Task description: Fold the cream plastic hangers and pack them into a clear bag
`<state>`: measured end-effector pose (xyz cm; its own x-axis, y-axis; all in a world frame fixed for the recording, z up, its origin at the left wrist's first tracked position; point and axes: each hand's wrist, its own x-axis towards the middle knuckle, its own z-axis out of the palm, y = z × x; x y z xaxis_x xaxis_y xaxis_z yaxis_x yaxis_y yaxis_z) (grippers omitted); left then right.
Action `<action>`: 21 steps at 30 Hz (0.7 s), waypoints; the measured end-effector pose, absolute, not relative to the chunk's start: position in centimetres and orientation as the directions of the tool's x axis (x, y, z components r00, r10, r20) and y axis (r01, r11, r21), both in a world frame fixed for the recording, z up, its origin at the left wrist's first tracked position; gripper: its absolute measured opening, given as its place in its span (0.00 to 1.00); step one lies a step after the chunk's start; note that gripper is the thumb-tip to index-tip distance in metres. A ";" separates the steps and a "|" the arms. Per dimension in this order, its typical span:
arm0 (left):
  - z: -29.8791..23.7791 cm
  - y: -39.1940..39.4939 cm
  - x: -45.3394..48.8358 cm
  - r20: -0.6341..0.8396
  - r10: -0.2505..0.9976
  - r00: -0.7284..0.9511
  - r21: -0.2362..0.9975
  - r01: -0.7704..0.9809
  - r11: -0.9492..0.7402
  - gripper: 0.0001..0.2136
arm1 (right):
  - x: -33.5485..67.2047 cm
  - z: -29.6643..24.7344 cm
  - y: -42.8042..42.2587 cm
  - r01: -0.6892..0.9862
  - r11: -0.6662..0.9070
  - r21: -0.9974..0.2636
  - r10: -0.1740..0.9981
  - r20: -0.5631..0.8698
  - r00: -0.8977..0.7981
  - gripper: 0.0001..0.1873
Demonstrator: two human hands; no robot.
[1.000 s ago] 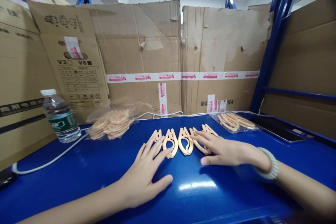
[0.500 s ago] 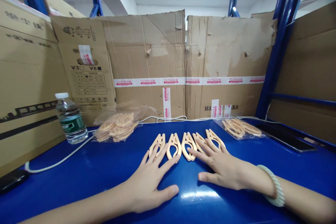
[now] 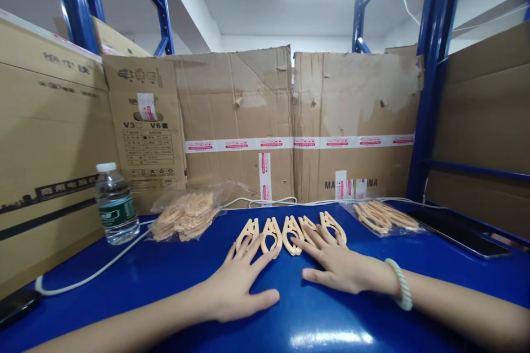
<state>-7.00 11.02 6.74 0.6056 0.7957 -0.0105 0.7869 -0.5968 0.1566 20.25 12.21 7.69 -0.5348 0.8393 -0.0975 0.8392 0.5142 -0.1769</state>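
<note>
Several beige folding hangers stand folded in a row on the blue tabletop. My left hand (image 3: pixel 236 287) lies flat with its fingers spread, their tips on the leftmost hanger (image 3: pixel 252 228) and the second hanger (image 3: pixel 271 233). From the right, my right hand (image 3: pixel 335 265) reaches over the row, fingers apart, touching the middle hanger (image 3: pixel 292 231) and partly covering the fourth hanger (image 3: pixel 304 224) and the rightmost hanger (image 3: pixel 332 223). Neither hand is wrapped around anything.
Behind on the left are a clear bag of hangers (image 3: pixel 186 215) and a water bottle (image 3: pixel 117 204). Another bagged bundle (image 3: pixel 383 216) and a dark phone (image 3: pixel 459 234) lie at the right. A white cable (image 3: pixel 86 281) crosses the blue table (image 3: pixel 199 336). Cardboard (image 3: pixel 236 94) walls the back.
My right hand has slid a little left, and the hangers under it have moved closer to the others. My left hand stays nearly in place. The camera view has tilted upward.
</note>
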 end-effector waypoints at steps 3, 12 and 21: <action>6.7 13.8 -7.4 0.008 0.779 0.626 0.112 0.774 -0.623 0.34 | 19.6 7.7 14.3 0.839 0.518 -0.166 0.843 -0.072 -0.534 0.46; 6.7 18.9 -7.4 0.090 0.766 0.636 0.046 0.766 -0.642 0.35 | 19.3 7.4 18.4 0.833 0.525 -0.177 0.840 -0.052 -0.540 0.45; 6.8 16.4 -7.2 0.285 0.730 0.621 -0.087 0.775 -0.625 0.25 | 18.9 8.3 15.0 0.743 0.669 -0.012 0.689 0.384 -0.614 0.35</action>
<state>-7.16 16.43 6.76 0.6211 0.7301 0.2851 0.7753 -0.6255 -0.0874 18.89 14.97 8.25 -0.6142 0.6895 0.3838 0.7433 0.6688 -0.0118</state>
